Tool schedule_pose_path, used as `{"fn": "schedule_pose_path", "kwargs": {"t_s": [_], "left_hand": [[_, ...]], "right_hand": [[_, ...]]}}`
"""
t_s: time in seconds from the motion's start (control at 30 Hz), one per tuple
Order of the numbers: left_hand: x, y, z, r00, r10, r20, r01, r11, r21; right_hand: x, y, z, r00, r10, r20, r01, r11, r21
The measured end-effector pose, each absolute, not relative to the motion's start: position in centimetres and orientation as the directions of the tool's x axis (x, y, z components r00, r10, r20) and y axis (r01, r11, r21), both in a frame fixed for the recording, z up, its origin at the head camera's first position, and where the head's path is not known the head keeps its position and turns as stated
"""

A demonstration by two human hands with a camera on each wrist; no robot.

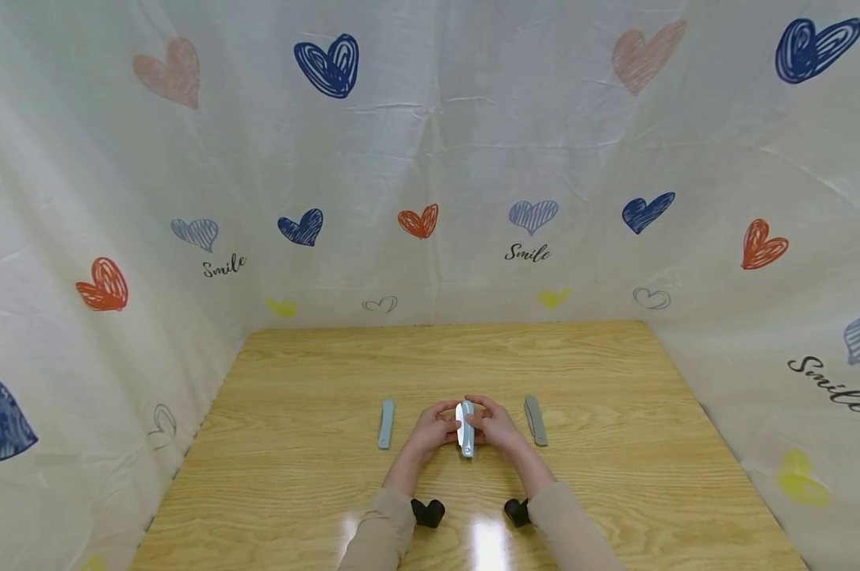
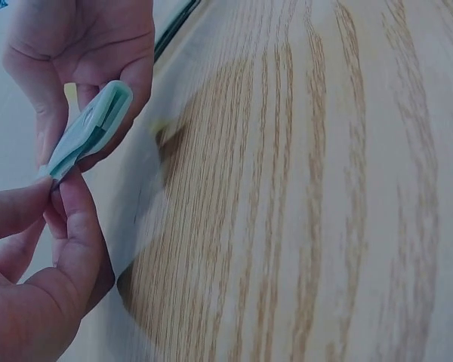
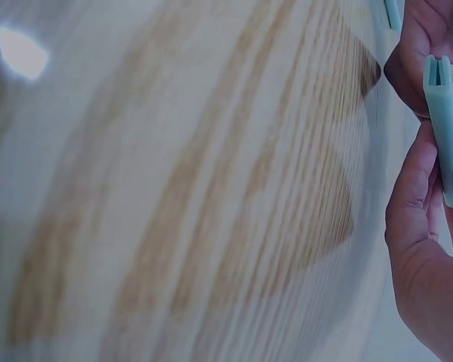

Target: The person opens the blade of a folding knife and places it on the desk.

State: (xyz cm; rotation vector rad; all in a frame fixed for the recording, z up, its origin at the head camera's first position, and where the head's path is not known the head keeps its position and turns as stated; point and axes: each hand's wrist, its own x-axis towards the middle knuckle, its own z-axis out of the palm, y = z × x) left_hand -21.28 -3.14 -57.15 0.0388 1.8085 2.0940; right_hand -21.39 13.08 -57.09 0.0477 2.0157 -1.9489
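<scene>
A folding knife with a pale blue handle [image 1: 468, 436] is held up between both hands over the middle of the table, its handle running toward me. Its blade [image 1: 461, 420] shows along the handle's left side, partly folded out. My left hand [image 1: 432, 429] pinches the blade side between thumb and finger. On the other side my right hand [image 1: 499, 428] grips the handle with thumb and fingers. In the right wrist view the slotted end of the handle [image 3: 447, 128] faces the camera; the left wrist view shows the left fingertips [image 2: 74, 200] pinching beneath it.
Left of the hands lies a light blue folding knife [image 1: 386, 424] on the wooden table [image 1: 294, 476]. A grey-green folding knife [image 1: 535, 420] lies to their right. Behind and at both sides hangs a white curtain [image 1: 472, 174] printed with hearts. Black wrist cameras [image 1: 430, 514] sit below the wrists.
</scene>
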Motion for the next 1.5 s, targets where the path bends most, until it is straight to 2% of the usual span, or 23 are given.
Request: {"fn": "schedule_pose_path", "kwargs": {"t_s": [0.73,0.97,1.2,1.3,1.5], "left_hand": [[-21.3,-3.0,-57.3,-0.956,0.204,-0.212,-0.240,-0.121,0.963],[-20.2,-3.2,-55.2,-0.960,0.191,-0.205,-0.231,-0.123,0.965],[-19.3,-3.4,-53.7,-0.962,0.179,-0.207,-0.231,-0.126,0.965],[-19.4,-3.3,-53.7,-0.960,0.170,-0.222,-0.246,-0.131,0.960],[-20.7,-3.2,-56.4,-0.962,0.141,-0.233,-0.253,-0.144,0.957]], "right_hand": [[-21.1,13.3,-56.5,-0.950,-0.169,-0.264,0.266,0.015,-0.964],[-20.3,13.3,-54.6,-0.956,-0.168,-0.241,0.241,0.019,-0.970],[-21.2,13.5,-56.9,-0.963,-0.104,-0.248,0.248,0.014,-0.969],[-21.0,13.5,-56.4,-0.964,-0.098,-0.247,0.247,0.011,-0.969],[-20.3,13.7,-54.5,-0.962,-0.123,-0.244,0.248,-0.018,-0.969]]}}
